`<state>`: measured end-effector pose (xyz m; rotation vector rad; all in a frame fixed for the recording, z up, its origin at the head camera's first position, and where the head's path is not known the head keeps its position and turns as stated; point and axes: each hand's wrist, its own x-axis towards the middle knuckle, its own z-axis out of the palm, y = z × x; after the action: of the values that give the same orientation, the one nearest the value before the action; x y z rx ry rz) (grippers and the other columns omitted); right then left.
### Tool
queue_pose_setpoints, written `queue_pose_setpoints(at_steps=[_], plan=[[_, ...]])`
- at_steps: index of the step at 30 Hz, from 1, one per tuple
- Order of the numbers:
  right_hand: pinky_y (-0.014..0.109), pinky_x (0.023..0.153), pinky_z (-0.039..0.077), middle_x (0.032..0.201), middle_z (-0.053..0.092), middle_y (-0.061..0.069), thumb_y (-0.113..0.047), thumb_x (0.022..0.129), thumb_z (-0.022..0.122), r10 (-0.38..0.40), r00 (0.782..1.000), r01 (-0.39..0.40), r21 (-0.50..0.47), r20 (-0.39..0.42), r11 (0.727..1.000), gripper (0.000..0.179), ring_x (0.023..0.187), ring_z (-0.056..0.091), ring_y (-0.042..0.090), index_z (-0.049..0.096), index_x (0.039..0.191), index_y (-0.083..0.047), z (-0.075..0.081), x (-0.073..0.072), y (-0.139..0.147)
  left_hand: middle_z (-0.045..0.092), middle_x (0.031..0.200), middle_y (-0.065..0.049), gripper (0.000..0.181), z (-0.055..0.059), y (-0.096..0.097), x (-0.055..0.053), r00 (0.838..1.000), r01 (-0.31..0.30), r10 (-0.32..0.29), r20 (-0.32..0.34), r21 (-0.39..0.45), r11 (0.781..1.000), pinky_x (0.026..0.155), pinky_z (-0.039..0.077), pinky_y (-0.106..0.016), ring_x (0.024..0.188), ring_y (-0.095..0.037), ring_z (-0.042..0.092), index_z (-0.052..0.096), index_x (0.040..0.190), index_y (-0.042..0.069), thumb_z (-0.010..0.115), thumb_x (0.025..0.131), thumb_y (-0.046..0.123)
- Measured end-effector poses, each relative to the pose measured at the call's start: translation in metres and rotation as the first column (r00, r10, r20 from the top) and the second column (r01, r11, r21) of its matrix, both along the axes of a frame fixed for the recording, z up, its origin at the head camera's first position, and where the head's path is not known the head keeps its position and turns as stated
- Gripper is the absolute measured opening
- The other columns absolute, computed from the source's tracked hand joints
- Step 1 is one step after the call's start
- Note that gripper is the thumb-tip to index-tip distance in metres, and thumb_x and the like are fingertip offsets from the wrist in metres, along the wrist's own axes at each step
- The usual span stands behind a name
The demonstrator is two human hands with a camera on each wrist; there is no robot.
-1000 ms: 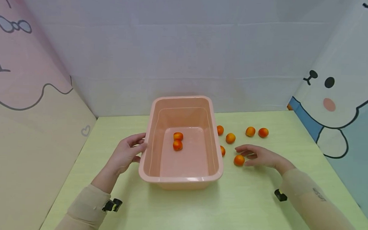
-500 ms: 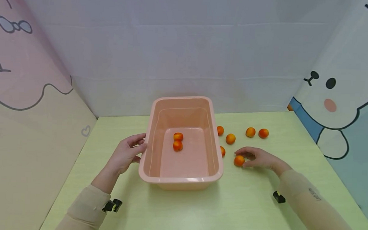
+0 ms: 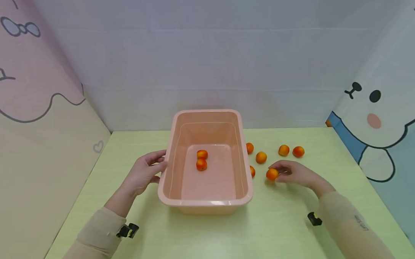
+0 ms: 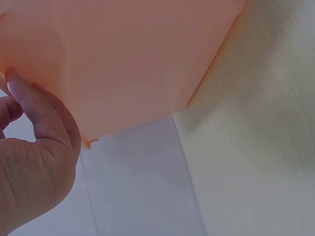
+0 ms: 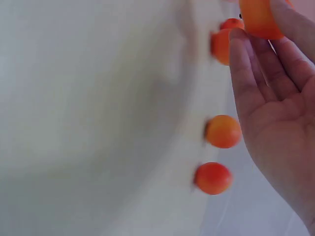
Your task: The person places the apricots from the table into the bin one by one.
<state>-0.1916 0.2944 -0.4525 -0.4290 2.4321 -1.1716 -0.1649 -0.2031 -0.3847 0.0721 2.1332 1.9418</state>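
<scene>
My left hand (image 3: 142, 173) grips the left rim of a pale pink plastic basin (image 3: 205, 203). The left wrist view shows curled fingers (image 4: 42, 110) at that rim, beside the basin's outer wall (image 4: 123, 59). Two small orange-red fruits (image 3: 201, 164) lie together on the basin floor. Right of the basin, my right hand (image 3: 296, 173) pinches another small orange fruit (image 3: 272, 174) between thumb and fingers, low over the table. In the right wrist view this fruit (image 5: 258, 19) sits at the fingertips, cut off by the frame's top edge.
Several more such fruits stand on the light green table (image 3: 203, 243): a yellower one (image 3: 283, 150) and a redder one (image 3: 298, 151) farther back, one (image 3: 261, 157) nearer the basin, and two partly hidden by its right wall. A pale wall (image 3: 209, 68) stands behind.
My right fingers have closed on the small fruit and moved it slightly up and right in the head view. The left hand and basin hold their place.
</scene>
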Motion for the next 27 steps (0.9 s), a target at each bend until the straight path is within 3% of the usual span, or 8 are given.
queue_pose_setpoints(at_steps=[8, 15, 22, 27], plan=[[0.024, 0.087, 0.053, 0.126, 0.06, 0.015, -0.017, 0.092, 0.072, -0.029, 0.998, 0.023, -0.108, -0.057, 0.994, 0.046, 0.109, 0.058, 0.029, 0.057, 0.133, -0.004, 0.056, -0.007, -0.014, 0.053, 0.105, -0.009, 0.051, 0.0, 0.001, 0.001, 1.0, -0.004, 0.004, 0.005, -0.002, 1.0, 0.059, 0.058, -0.03, 0.079, -0.012, 0.064, 0.044, 0.143, -0.008, 0.061, 0.097, 0.005], [0.024, 0.087, 0.053, 0.128, 0.058, 0.014, -0.019, 0.093, 0.072, -0.035, 0.989, 0.019, -0.107, -0.147, 0.994, 0.046, 0.111, 0.058, 0.028, 0.055, 0.134, -0.004, 0.105, -0.017, -0.038, 0.052, 0.104, -0.009, 0.051, 0.0, 0.0, 0.001, 1.0, 0.001, -0.001, 0.004, -0.004, 1.0, 0.06, 0.059, -0.03, 0.079, -0.012, 0.064, 0.044, 0.143, -0.008, 0.061, 0.096, 0.004], [0.022, 0.09, 0.051, 0.127, 0.059, 0.012, -0.013, 0.095, 0.069, 0.033, 0.965, -0.068, -0.124, -0.26, 0.99, 0.044, 0.112, 0.059, 0.026, 0.054, 0.135, -0.003, 0.147, -0.025, -0.066, 0.051, 0.105, -0.009, 0.053, 0.002, 0.0, 0.0, 1.0, 0.009, -0.009, 0.0, -0.01, 1.0, 0.061, 0.059, -0.031, 0.081, -0.012, 0.064, 0.042, 0.144, -0.008, 0.061, 0.097, 0.006], [0.027, 0.094, 0.051, 0.122, 0.061, 0.007, -0.011, 0.093, 0.07, 0.112, 0.951, -0.158, -0.141, -0.287, 0.977, 0.041, 0.111, 0.06, 0.021, 0.058, 0.132, -0.006, 0.168, -0.029, -0.092, 0.052, 0.105, -0.009, 0.052, 0.001, -0.001, 0.0, 1.0, 0.007, -0.007, 0.001, -0.004, 1.0, 0.061, 0.059, -0.031, 0.08, -0.012, 0.065, 0.043, 0.143, -0.008, 0.061, 0.097, 0.005]])
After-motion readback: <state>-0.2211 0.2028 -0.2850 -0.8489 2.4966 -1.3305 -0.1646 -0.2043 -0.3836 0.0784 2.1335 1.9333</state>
